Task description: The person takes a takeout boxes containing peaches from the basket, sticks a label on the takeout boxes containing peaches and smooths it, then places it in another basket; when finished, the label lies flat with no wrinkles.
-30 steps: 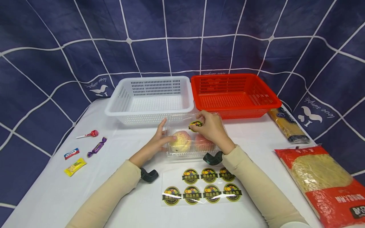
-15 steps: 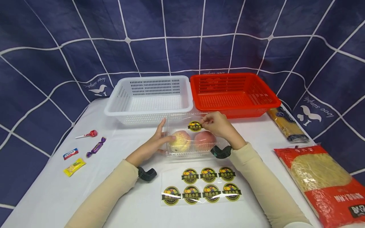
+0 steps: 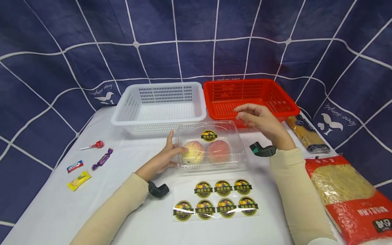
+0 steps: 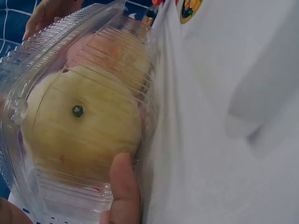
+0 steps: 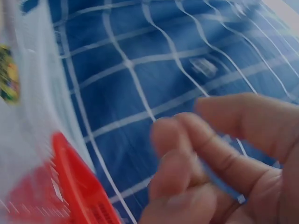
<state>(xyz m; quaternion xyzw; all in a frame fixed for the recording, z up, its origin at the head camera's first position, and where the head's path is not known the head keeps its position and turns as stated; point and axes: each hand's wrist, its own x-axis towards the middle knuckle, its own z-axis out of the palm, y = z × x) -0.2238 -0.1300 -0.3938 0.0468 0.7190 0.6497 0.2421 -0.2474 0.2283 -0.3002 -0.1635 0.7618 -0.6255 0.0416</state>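
A clear plastic fruit box (image 3: 211, 148) lies closed on the white table, with a yellowish fruit (image 3: 192, 152) and a pink fruit (image 3: 218, 150) inside. A round black-and-yellow sticker (image 3: 209, 135) sits on its lid. My left hand (image 3: 166, 154) holds the box's left end, thumb on the lid and fingers against the side wall. The left wrist view shows the thumb (image 4: 122, 186) pressed on the box (image 4: 84, 116) beside the yellowish fruit. My right hand (image 3: 246, 114) hovers above the box's right rear corner with relaxed fingers (image 5: 187, 154) and holds nothing.
A sticker sheet (image 3: 215, 200) lies in front of the box. A white basket (image 3: 159, 119) and a red basket (image 3: 291, 109) stand behind it. Several candies (image 3: 103, 159) lie at the left. A spaghetti pack (image 3: 307, 134) and a red noodle bag (image 3: 352, 194) lie at the right.
My right hand laid the sticker on the lid, let go, and rose up and to the right. The left hand stayed on the box.
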